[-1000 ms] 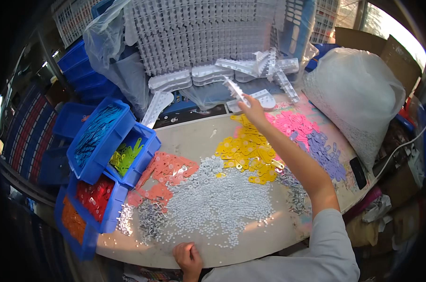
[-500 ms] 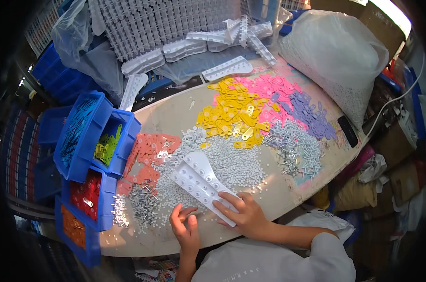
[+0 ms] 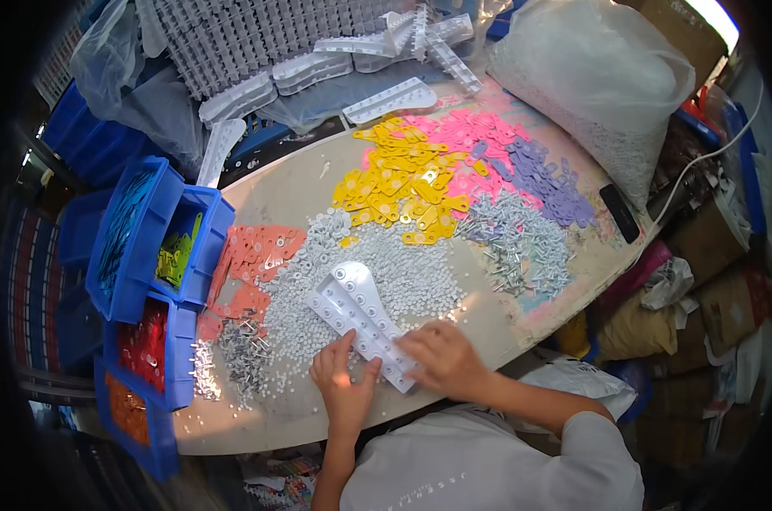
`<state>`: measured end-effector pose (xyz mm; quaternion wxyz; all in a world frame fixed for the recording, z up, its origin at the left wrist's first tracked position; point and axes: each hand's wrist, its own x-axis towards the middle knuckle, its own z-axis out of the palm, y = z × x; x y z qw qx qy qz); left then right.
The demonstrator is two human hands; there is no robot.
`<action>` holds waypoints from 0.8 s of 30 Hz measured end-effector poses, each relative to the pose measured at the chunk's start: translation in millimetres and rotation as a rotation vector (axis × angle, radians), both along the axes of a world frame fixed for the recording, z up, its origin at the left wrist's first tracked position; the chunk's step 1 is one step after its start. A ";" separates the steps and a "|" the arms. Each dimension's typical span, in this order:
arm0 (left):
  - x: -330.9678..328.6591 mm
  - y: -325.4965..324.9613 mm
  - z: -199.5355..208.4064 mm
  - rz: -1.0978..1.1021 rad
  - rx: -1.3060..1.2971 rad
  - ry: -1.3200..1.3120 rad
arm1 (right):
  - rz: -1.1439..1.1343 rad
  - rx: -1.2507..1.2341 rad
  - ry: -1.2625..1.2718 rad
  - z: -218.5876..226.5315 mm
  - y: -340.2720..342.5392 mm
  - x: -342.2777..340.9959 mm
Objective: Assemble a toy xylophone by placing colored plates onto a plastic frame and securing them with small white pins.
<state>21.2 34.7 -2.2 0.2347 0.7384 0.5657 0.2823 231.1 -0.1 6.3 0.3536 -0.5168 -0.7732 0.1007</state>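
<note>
A white plastic holder with rows of round sockets and one wide, rounded end (image 3: pixel 362 317) lies slanted on the table among small white round pieces (image 3: pixel 416 277). My left hand (image 3: pixel 345 387) is at its lower left edge, thumb and fingers apart, the tips close against the holder. My right hand (image 3: pixel 447 362) is at the holder's lower right end, its fingers bent and smeared by motion. Whether those fingers pinch something small cannot be made out.
Yellow tabs (image 3: pixel 403 183), pink tabs (image 3: pixel 462 132), purple tabs (image 3: pixel 552 187), coral tabs (image 3: pixel 258 251) and metal rivets (image 3: pixel 522 247) lie in heaps. Blue bins (image 3: pixel 181 341) stand left. Behind are stacked white holders (image 3: pixel 241 47); right, a large plastic bag (image 3: pixel 594 77) and a black phone (image 3: pixel 618 215).
My left hand has come up to the holder's edge. My right hand has lifted from lying on the holder and shifted to its right side. The whole view has shifted slightly.
</note>
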 end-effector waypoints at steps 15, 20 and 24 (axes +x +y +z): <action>0.6 -15.2 8.2 0.004 0.004 0.180 | -0.435 0.012 -0.386 -18.2 114.1 124.1; 7.5 -26.3 1.8 0.055 0.025 0.131 | -0.379 0.017 -0.416 -25.0 117.6 125.5; 11.8 -23.6 0.6 -0.001 -0.013 0.058 | -0.370 0.026 -0.387 -27.6 119.5 128.6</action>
